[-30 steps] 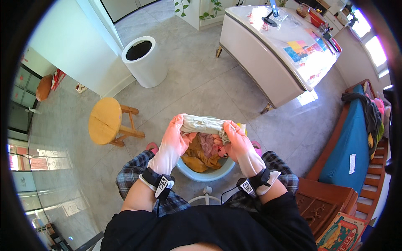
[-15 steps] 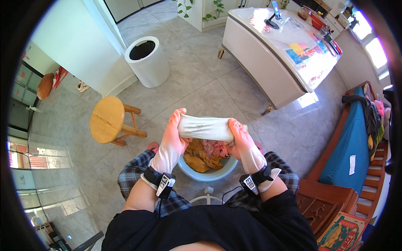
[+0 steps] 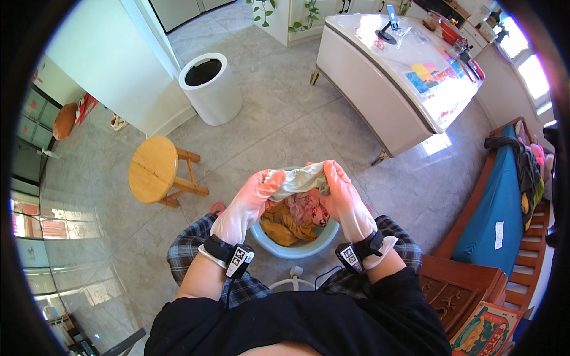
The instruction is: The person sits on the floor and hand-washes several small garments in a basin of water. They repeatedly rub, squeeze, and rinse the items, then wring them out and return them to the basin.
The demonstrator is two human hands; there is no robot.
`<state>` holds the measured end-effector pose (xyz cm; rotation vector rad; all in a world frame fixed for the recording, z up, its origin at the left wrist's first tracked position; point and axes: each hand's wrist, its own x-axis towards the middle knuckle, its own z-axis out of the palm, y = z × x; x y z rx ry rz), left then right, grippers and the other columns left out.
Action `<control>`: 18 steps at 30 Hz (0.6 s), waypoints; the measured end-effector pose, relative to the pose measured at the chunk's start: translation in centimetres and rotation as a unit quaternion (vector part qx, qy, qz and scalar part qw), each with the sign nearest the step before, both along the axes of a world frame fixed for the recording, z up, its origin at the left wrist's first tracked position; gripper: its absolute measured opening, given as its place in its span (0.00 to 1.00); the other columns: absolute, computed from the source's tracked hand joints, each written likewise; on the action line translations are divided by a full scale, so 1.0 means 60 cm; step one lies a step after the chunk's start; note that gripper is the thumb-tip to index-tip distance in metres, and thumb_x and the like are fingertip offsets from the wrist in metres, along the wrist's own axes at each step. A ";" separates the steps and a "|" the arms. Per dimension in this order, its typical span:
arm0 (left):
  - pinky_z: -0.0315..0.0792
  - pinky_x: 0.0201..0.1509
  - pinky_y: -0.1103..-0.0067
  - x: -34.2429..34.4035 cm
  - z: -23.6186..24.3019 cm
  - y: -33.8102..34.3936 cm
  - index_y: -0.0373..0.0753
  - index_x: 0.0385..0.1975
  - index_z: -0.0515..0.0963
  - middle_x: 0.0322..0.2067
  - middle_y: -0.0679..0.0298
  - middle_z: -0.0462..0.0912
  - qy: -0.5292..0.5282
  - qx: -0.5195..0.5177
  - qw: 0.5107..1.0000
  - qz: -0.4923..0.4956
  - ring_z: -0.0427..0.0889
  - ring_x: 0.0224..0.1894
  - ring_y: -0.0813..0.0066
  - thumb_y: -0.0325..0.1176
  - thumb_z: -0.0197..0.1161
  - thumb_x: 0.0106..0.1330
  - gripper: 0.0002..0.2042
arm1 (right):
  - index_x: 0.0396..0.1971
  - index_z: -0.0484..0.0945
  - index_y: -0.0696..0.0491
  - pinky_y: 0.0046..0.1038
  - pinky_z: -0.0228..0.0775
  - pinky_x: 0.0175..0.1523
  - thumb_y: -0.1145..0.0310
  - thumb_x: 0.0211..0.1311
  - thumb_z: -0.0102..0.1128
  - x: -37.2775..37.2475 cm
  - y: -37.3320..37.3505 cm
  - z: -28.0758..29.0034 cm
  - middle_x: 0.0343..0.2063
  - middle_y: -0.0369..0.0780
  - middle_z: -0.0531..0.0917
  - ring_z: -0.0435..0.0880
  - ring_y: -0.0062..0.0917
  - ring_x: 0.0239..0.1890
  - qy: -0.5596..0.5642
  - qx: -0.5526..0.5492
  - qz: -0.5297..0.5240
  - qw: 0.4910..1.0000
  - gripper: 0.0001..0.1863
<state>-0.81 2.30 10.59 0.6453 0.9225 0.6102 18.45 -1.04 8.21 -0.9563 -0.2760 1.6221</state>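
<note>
Above a light blue basin (image 3: 295, 252), a small white cloth (image 3: 300, 180), narrow like a sock, hangs between my two gloved hands. My left hand (image 3: 258, 193), in a pink and white rubber glove, is closed on one end. The other end is gripped by my right hand (image 3: 341, 193) in a matching glove; a greyish part shows beside its fingers. The cloth sags a little and looks twisted. Below it, a mustard-yellow garment (image 3: 285, 225) and a pink patterned garment (image 3: 309, 207) lie bunched in the basin, partly hidden by my hands.
A round wooden stool (image 3: 153, 169) stands to the left, with a white bin (image 3: 211, 98) behind it. A white table (image 3: 380, 89) is at the far right. Near my right side are a wooden chest (image 3: 454, 291) and a blue cushion (image 3: 490, 207). My knees flank the basin.
The white cloth was stretched flat and wide between my hands; now it is slack and bunched. My left hand has turned inward, its fingers curling over the cloth.
</note>
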 end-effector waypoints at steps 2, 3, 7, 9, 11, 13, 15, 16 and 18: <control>0.73 0.41 0.83 0.004 0.001 0.002 0.39 0.46 0.71 0.36 0.65 0.78 0.031 0.031 0.999 -0.007 0.77 0.37 0.81 0.36 0.58 0.65 0.13 | 0.38 0.71 0.55 0.30 0.74 0.44 0.61 0.66 0.50 0.000 0.008 0.014 0.38 0.40 0.79 0.78 0.24 0.39 -0.005 0.007 -0.011 1.000 0.12; 0.72 0.42 0.83 0.007 0.001 0.003 0.39 0.47 0.71 0.37 0.65 0.78 0.030 0.052 0.998 0.002 0.77 0.37 0.82 0.34 0.59 0.64 0.13 | 0.39 0.71 0.55 0.30 0.74 0.44 0.61 0.66 0.51 0.000 0.012 0.022 0.39 0.41 0.79 0.78 0.24 0.40 0.004 0.016 -0.007 1.000 0.13; 0.74 0.43 0.82 0.022 0.000 0.009 0.41 0.49 0.70 0.36 0.68 0.79 -0.021 0.133 0.990 0.049 0.78 0.37 0.81 0.32 0.58 0.64 0.14 | 0.38 0.72 0.55 0.28 0.74 0.45 0.63 0.63 0.56 0.005 0.033 0.038 0.38 0.39 0.79 0.79 0.24 0.39 -0.092 -0.003 0.094 0.991 0.11; 0.73 0.44 0.81 0.025 -0.001 0.014 0.40 0.49 0.70 0.38 0.67 0.79 -0.049 0.119 0.988 0.084 0.78 0.38 0.80 0.31 0.57 0.65 0.14 | 0.40 0.73 0.55 0.28 0.75 0.44 0.65 0.60 0.59 0.006 0.043 0.034 0.36 0.37 0.80 0.80 0.23 0.38 -0.056 0.013 0.163 0.985 0.12; 0.73 0.45 0.81 0.027 -0.003 0.020 0.40 0.50 0.69 0.39 0.67 0.79 -0.068 0.119 0.986 0.091 0.78 0.39 0.80 0.31 0.55 0.66 0.13 | 0.41 0.73 0.54 0.28 0.75 0.43 0.66 0.59 0.60 0.005 0.051 0.024 0.35 0.36 0.80 0.80 0.22 0.37 -0.041 0.048 0.172 0.983 0.13; 0.73 0.45 0.82 0.029 -0.005 0.025 0.40 0.49 0.69 0.41 0.67 0.78 -0.085 0.137 0.985 0.065 0.77 0.39 0.80 0.33 0.55 0.66 0.13 | 0.43 0.74 0.53 0.28 0.75 0.42 0.66 0.59 0.60 0.001 0.056 0.014 0.35 0.35 0.80 0.80 0.22 0.37 -0.047 0.102 0.118 0.987 0.14; 0.72 0.43 0.83 0.035 -0.007 0.026 0.42 0.49 0.69 0.41 0.68 0.77 -0.033 0.124 0.991 0.032 0.77 0.40 0.81 0.36 0.53 0.67 0.13 | 0.44 0.74 0.52 0.28 0.75 0.42 0.66 0.60 0.59 -0.006 0.057 0.009 0.34 0.35 0.80 0.80 0.21 0.36 -0.061 0.122 0.097 0.986 0.13; 0.72 0.41 0.84 0.040 -0.008 0.025 0.42 0.48 0.69 0.41 0.68 0.77 0.013 0.095 0.995 0.026 0.77 0.40 0.82 0.38 0.52 0.68 0.12 | 0.44 0.74 0.52 0.29 0.75 0.42 0.66 0.60 0.59 -0.008 0.057 0.010 0.33 0.35 0.80 0.79 0.21 0.36 -0.067 0.132 0.086 0.985 0.13; 0.71 0.36 0.86 0.053 -0.007 0.021 0.42 0.45 0.70 0.36 0.67 0.77 0.021 0.094 0.993 0.061 0.75 0.34 0.83 0.40 0.51 0.69 0.11 | 0.44 0.74 0.52 0.28 0.75 0.41 0.64 0.60 0.59 -0.013 0.056 0.018 0.33 0.35 0.80 0.79 0.20 0.35 -0.062 0.158 0.067 0.983 0.14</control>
